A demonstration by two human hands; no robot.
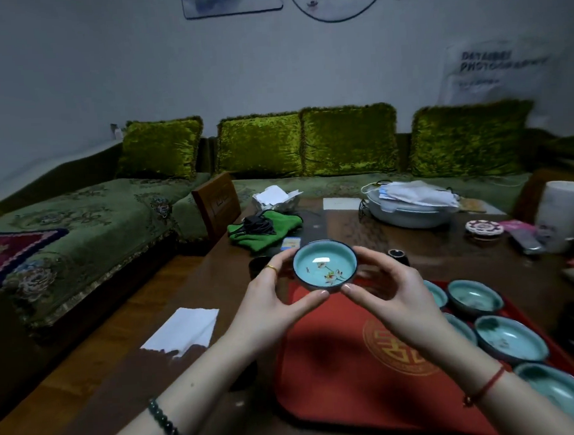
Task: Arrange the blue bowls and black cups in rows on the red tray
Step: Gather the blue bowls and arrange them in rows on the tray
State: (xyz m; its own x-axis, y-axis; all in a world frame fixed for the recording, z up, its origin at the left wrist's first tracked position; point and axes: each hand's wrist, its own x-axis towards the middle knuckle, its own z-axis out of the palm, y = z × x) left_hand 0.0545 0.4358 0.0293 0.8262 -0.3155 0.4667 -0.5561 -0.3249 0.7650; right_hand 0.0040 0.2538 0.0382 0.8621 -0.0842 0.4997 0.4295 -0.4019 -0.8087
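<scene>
Nearest us, the red tray (337,374) lies on the worktop (339,231). Its right side already carries blue bowls (509,338) in what look like two rows. Three show whole, the nearest bowl (561,399) at the frame's corner, and two more peek out from behind our right wrist. The tray's left and middle are bare red, and we see no cup on it, so we judge the job less than half done.

Over the tray's far edge we hold up one more bowl, the raised bowl (325,268). Our left hand (270,304) and right hand (392,295) each pinch its rim, thumb on the near side and curled fingers on the far side, with the thumb tips almost meeting.

Beyond, off the tray, a black cup (260,267) stands behind the left fingers and a second black cup (399,256) behind the right.
</scene>
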